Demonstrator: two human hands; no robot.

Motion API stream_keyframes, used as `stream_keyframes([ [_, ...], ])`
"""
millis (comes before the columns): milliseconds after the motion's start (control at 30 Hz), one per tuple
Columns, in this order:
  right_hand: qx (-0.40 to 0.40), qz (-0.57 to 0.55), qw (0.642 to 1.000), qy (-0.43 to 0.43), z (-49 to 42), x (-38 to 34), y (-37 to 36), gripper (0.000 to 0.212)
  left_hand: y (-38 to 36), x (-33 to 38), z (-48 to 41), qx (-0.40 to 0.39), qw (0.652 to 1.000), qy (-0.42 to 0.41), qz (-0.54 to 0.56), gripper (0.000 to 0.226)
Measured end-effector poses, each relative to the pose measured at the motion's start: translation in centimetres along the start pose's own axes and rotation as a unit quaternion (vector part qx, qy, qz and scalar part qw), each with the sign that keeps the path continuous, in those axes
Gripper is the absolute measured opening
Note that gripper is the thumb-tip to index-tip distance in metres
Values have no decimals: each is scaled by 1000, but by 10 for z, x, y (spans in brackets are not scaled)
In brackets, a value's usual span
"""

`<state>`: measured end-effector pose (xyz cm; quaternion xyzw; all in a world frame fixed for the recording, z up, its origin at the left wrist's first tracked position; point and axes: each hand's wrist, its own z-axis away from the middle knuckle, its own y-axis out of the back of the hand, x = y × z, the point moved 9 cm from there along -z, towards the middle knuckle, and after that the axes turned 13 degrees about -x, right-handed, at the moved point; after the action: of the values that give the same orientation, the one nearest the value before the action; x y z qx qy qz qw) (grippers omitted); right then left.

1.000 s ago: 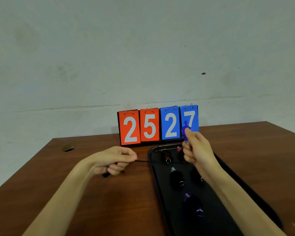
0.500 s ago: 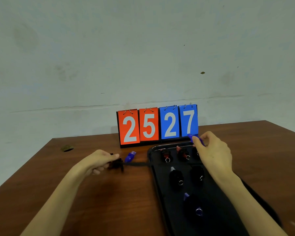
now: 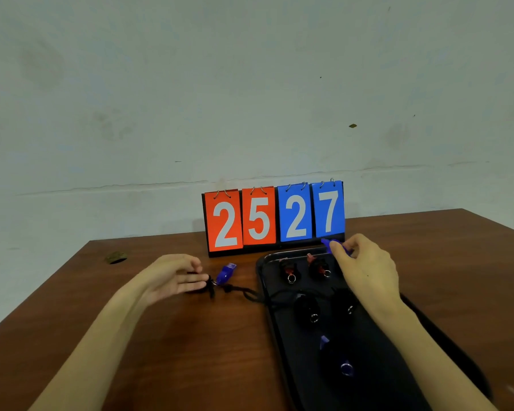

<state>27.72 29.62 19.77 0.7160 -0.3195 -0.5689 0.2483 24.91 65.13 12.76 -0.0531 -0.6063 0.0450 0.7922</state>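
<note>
Corded whistle (image 3: 226, 272): blue, on tabletop (image 3: 131, 336) left of tray (image 3: 297, 254); its cord (image 3: 244, 292) reaches the tray rim.
Left hand (image 3: 172, 277): fingers loose, gripping nothing, tips at cord.
Right hand (image 3: 365, 271): pinches second whistle (image 3: 328, 243) over tray's far end.
Risk: a caught cord would likely drag the corded whistle; the right hand could tip the scoreboard (image 3: 275, 218).

A pale blue-grey plastered wall (image 3: 250, 84), stained in patches, fills the upper view, and a thin horizontal crack (image 3: 131, 185) runs across it low down. A dark brown wooden table (image 3: 190, 351) stands against it, evenly lit.
</note>
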Motion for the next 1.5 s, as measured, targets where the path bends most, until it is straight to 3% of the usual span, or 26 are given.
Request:
stream_keyframes([
  [100,-11,-46,998,32,3,-9,-12,27,-15,3,-2,7,979,-9,-205,14],
  [233,-7,-79,995,64,8,-18,-15,26,-52,5,-12,-20,864,-64,-500,23],
  [333,-11,-90,994,67,10,-20,-18,26,-61,-3,-17,16,799,-60,-598,28],
  [433,-29,-125,988,83,13,-24,-23,25,-55,-6,-17,51,789,-31,-611,24],
  [500,-93,-198,972,84,14,-29,-35,25,-59,2,-11,36,804,-49,-591,17],
  [600,-243,-372,893,64,24,-45,-59,26,-85,28,7,-45,853,-132,-503,18],
  [667,-284,-406,867,59,32,-55,-67,27,-112,46,27,-112,893,-175,-400,20],
  [733,-292,-400,867,57,38,-59,-70,29,-134,60,44,-161,916,-200,-308,21],
  [800,-291,-382,875,58,42,-60,-73,33,-148,65,56,-182,913,-214,-297,25],
  [933,-283,-432,856,18,40,-51,-73,33,-151,70,61,-136,875,-227,-405,24],
  [1133,-242,-469,849,-36,30,-37,-66,30,-121,71,50,-72,902,-174,-388,11],
  [1233,-240,-451,859,-34,31,-37,-66,29,-122,63,49,-151,962,-158,-163,12],
  [1300,-238,-430,871,-29,31,-37,-65,29,-126,61,47,-214,965,-151,-10,14],
  [1367,-241,-436,867,-27,31,-38,-64,30,-115,62,41,-192,969,-150,38,11],
  [1500,-253,-449,857,-10,32,-42,-64,32,-76,55,27,-58,979,-146,131,4],
])
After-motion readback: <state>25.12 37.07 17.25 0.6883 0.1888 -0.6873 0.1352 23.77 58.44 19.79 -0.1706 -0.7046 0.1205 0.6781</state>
